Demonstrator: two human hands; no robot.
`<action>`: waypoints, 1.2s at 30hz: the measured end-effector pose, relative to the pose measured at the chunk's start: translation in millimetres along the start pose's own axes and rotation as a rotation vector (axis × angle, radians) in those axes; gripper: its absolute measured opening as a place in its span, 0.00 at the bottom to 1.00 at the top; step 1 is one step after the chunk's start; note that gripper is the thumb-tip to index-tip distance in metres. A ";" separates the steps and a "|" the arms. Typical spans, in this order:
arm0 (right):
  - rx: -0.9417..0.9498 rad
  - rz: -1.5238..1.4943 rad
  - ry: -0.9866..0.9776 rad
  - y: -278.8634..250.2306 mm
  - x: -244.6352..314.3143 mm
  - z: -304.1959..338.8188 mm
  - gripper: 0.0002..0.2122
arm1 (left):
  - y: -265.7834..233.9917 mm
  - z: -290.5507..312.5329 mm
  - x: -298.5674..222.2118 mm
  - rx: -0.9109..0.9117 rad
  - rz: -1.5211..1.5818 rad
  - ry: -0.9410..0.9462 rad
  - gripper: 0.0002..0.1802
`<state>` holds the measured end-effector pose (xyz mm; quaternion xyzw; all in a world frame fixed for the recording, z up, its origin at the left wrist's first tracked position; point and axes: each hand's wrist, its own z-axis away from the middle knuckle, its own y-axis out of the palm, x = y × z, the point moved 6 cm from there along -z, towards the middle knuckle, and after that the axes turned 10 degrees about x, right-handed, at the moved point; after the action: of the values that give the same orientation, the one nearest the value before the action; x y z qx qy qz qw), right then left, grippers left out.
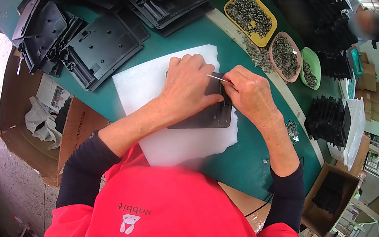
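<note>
A black plastic panel (205, 116) lies on a white foam sheet (137, 85) in front of me. My left hand (186, 84) grips the panel from its left side, fingers curled over the far part and thumb reaching across its face. At the panel's far right edge, my right hand (248, 90) is closed in a pinch on a thin silvery rod (219, 79). The rod points left across the panel, and its tip ends by my left fingers. Whether it is a tool or a loose metal part I cannot tell.
Black plastic housings (104, 45) are piled at the far left of the green table (255, 139). Small metal parts fill a yellow tray (272, 32), a pink tray (297, 76) and a green tray (319, 69). Open cardboard boxes (78, 135) stand below; another person (365, 25) is at the far right.
</note>
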<state>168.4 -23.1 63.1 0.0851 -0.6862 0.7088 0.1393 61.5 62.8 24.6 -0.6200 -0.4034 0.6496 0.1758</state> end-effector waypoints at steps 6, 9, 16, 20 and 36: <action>0.087 0.165 -0.011 3.2 5.5 -8.6 0.05 | -6.0 7.5 8.4 0.004 0.108 0.104 0.29; 0.122 0.179 -0.015 3.5 4.2 -12.3 0.05 | -15.7 7.0 23.6 0.077 0.300 0.133 0.27; 0.311 -0.106 0.078 -0.8 -16.5 -34.3 0.02 | -19.9 2.1 29.7 0.110 0.440 0.129 0.30; 0.551 -0.538 0.334 7.6 -33.6 -42.6 0.06 | -16.9 2.7 28.4 0.091 0.422 0.134 0.30; 0.523 -0.959 0.533 28.5 -65.5 -17.8 0.14 | -4.6 3.2 7.2 -0.002 0.047 0.110 0.20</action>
<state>222.7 -11.1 14.9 0.2357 -0.3160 0.7090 0.5848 56.0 69.9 22.9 -0.6642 -0.3790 0.6182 0.1818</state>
